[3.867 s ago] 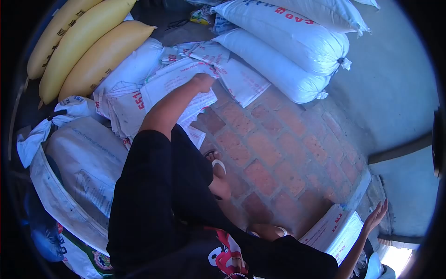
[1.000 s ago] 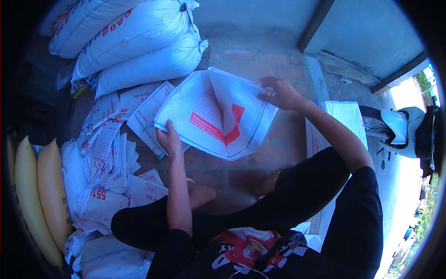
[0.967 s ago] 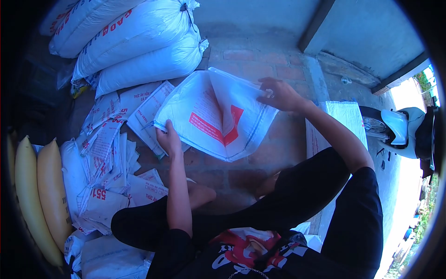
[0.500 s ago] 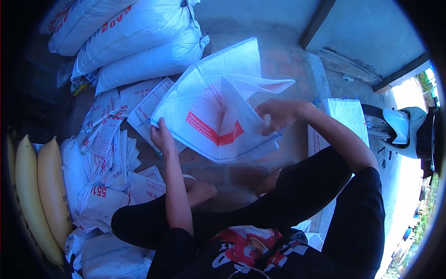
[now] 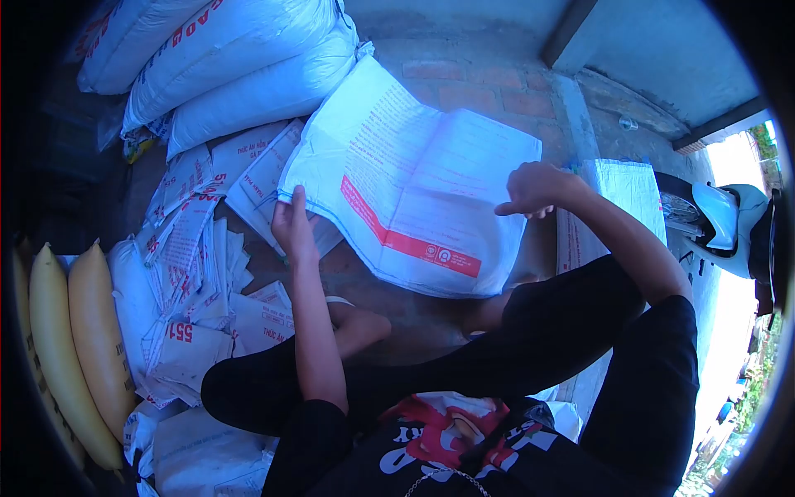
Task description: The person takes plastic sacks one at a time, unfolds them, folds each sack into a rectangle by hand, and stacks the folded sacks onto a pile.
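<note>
A white woven sack with red print and a red band lies spread in front of me, creased down the middle. My left hand is closed on its lower left edge, thumb on top. Over the sack's right side is my right hand, thumb pointing left and apart from the partly curled fingers. No part of the sack shows gripped in it. Part of the sack's right edge is hidden behind that hand.
Printed sacks lie heaped at the left, beside yellow filled bags. Large stuffed white sacks are stacked at the back left. A flat white sack pile lies at the right, near a motorbike.
The sack has gone from folded and bunched to spread out, its printed face showing. My right hand has moved right and slightly up; my left hand keeps its hold.
</note>
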`<action>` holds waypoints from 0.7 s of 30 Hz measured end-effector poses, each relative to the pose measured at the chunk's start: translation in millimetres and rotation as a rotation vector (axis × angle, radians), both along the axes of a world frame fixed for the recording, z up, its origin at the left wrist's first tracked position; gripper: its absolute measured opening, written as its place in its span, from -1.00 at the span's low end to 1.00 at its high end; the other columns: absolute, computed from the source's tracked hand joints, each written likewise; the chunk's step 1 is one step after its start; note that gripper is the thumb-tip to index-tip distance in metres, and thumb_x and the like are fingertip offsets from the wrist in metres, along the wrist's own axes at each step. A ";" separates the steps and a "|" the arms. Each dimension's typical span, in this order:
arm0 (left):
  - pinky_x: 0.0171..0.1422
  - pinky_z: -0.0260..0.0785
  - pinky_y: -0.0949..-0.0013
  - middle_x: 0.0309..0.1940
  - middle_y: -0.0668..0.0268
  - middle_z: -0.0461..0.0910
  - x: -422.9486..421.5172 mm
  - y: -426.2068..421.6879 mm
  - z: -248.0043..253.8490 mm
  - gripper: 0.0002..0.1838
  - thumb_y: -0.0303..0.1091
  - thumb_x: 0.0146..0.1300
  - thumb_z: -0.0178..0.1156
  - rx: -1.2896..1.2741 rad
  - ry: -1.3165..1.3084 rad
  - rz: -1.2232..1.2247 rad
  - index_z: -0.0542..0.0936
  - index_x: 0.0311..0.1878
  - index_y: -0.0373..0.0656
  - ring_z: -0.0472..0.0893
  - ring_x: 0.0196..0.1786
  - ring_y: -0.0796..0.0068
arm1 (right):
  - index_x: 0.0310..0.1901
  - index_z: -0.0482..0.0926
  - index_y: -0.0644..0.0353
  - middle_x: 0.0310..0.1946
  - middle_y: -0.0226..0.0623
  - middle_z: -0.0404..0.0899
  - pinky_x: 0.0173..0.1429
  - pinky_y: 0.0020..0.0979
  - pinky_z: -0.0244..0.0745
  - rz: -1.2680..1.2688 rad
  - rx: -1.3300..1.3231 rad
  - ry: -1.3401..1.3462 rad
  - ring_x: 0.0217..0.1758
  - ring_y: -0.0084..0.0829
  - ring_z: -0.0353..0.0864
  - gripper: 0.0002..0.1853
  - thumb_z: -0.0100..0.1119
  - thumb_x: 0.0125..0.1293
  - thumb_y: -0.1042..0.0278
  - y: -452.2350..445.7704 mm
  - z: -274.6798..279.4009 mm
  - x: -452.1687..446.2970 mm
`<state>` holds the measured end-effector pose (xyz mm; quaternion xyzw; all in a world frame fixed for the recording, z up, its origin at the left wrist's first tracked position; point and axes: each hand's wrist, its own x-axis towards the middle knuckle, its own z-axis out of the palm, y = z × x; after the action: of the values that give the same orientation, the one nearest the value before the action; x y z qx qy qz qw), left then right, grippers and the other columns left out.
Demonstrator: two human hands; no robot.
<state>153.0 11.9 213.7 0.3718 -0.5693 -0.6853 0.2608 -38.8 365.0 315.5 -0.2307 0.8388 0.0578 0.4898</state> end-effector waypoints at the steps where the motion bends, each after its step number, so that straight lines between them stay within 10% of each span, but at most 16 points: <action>1: 0.14 0.55 0.08 0.09 0.30 0.67 -4.4 11.3 6.9 -0.60 -0.16 0.45 0.27 0.043 0.043 -0.001 0.57 0.22 -0.16 0.62 0.16 0.42 | -0.04 0.68 0.26 -0.21 -0.09 0.74 0.15 -0.08 0.57 0.078 -0.151 0.063 0.00 -0.12 0.73 -0.19 0.18 0.21 -0.52 -8.5 3.2 15.4; 7: 0.19 0.66 0.02 0.08 0.20 0.56 -69.0 78.6 56.4 -0.74 -0.33 0.49 0.17 0.293 0.360 -0.056 0.47 0.09 -0.28 0.60 0.12 0.39 | 0.52 0.09 0.28 0.35 0.14 0.38 0.42 -0.03 0.38 0.139 -0.329 -0.043 0.42 0.04 0.44 0.26 0.25 0.06 -0.62 -56.9 -40.0 111.2; 15: 0.29 0.61 0.06 0.15 0.07 0.49 -135.3 130.8 104.9 -0.65 -0.42 0.49 0.14 0.367 0.554 -0.267 0.40 0.22 -0.39 0.57 0.20 0.24 | 0.17 0.51 0.40 0.01 0.13 0.65 0.23 -0.09 0.54 -0.103 -0.651 -0.021 0.05 0.12 0.67 -0.26 0.23 0.36 -0.26 -44.3 -79.8 75.1; 21: 0.18 0.57 0.30 -0.02 0.12 0.59 -81.3 144.4 68.3 -0.51 -0.23 0.36 0.38 -0.299 0.215 -0.593 0.52 0.19 -0.37 0.66 0.07 0.29 | 0.06 0.59 0.39 -0.08 -0.16 0.69 0.06 -0.17 0.65 -0.716 -0.878 -0.200 -0.07 -0.27 0.73 -0.53 0.23 0.47 0.04 -21.6 -62.4 46.9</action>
<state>71.7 156.3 281.9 0.0735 -0.7158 -0.6756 0.1607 8.1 343.4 253.1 -0.1182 0.7597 -0.4873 0.4141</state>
